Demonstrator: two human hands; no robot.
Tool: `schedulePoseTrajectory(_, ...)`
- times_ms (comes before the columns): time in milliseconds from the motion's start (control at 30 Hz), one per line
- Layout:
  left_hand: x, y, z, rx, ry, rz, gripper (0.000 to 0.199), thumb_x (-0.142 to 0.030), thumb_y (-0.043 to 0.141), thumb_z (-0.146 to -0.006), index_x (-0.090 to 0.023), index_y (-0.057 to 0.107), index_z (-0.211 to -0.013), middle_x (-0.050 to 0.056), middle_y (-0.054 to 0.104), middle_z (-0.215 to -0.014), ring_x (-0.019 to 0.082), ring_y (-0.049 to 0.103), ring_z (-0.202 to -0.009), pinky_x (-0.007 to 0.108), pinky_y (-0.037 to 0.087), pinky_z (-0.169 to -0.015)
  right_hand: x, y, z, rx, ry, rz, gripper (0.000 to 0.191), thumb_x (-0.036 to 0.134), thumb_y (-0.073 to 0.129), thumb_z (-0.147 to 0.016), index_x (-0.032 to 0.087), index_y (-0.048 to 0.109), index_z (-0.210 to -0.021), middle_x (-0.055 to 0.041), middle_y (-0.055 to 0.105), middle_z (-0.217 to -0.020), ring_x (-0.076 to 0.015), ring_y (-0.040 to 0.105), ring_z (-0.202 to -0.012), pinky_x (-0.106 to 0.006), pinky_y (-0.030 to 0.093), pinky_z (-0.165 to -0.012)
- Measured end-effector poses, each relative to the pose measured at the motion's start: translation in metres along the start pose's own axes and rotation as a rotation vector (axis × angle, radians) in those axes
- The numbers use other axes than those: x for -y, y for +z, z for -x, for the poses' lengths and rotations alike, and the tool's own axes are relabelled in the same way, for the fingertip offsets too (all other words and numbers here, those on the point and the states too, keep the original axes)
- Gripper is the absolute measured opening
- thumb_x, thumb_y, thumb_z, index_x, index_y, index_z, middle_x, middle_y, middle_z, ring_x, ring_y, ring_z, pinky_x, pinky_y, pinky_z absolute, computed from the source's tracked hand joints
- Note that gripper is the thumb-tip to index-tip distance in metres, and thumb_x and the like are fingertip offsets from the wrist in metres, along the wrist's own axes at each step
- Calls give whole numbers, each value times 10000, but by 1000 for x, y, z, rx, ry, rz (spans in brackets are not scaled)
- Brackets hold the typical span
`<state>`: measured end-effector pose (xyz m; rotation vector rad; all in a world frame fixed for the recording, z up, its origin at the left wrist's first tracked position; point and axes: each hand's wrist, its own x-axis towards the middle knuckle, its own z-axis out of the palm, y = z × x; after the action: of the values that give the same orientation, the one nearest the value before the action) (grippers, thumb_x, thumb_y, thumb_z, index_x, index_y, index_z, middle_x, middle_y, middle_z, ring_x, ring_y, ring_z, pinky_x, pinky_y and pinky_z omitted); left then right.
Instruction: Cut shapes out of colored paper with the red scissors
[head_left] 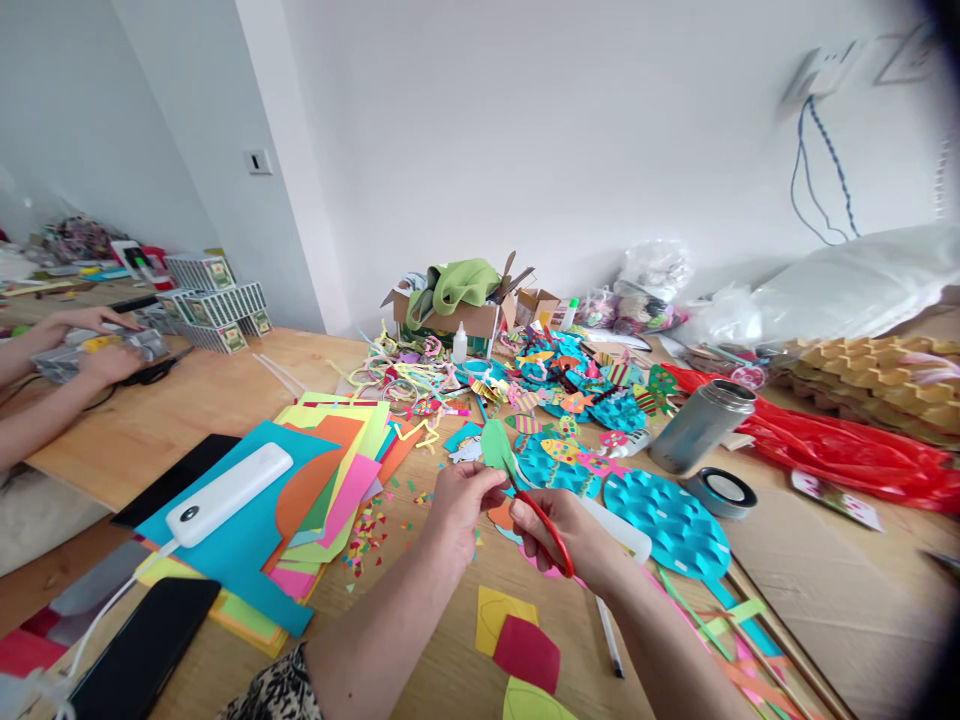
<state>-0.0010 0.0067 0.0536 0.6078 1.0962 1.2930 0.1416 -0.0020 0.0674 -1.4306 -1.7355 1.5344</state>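
Note:
Between the thumb and fingers of my left hand is a green paper piece, its rounded end pointing up. My right hand grips the red handles of a pair of scissors, whose blades meet the right side of the paper. Just below my hands lie a yellow paper square with a drawn outline, a dark red paper piece and a lime paper piece. Tiny coloured paper scraps are scattered left of my left wrist. A pen rests beneath my right forearm.
Left, a white power bank tops stacked coloured paper, near a black phone. Paper fish, blue discs, an uncapped steel bottle and a red plastic bag lie right. Another person's hands work far left.

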Motion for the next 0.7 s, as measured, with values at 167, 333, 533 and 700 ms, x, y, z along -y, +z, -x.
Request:
schedulePoseTrajectory(167,-3,0,-1,-18,-14,20,182,-279,754,-500,-147,643,-557,9,610,-541,114,554,-539,254,437,-591,0,1,0,-5,6,0,585,758,631,-665,191,492,-652,28,561,-488,-77,478,-389,-180,303,-370)
schedulePoseTrajectory(333,-4,-1,-2,-31,-6,42,193,-260,762,-480,-147,618,-542,-9,580,-509,100,540,-505,238,433,-560,2,1,0,-2,3,7,573,745,639,-674,187,507,-656,31,557,-492,-71,473,-389,-176,302,-369)
schedulePoseTrajectory(533,-3,-1,-1,-24,-3,29,195,-252,762,-477,-144,609,-529,-12,569,-508,96,533,-502,236,439,-562,0,-1,0,16,-16,14,575,745,644,-674,190,494,-661,29,568,-507,-75,493,-401,-174,318,-376)
schedulePoseTrajectory(700,-3,-4,-3,-2,6,13,198,-253,770,-484,-139,620,-544,-10,565,-514,96,525,-506,241,438,-567,1,-1,1,20,-16,24,586,759,628,-674,190,491,-661,26,571,-513,-77,495,-406,-176,321,-380)
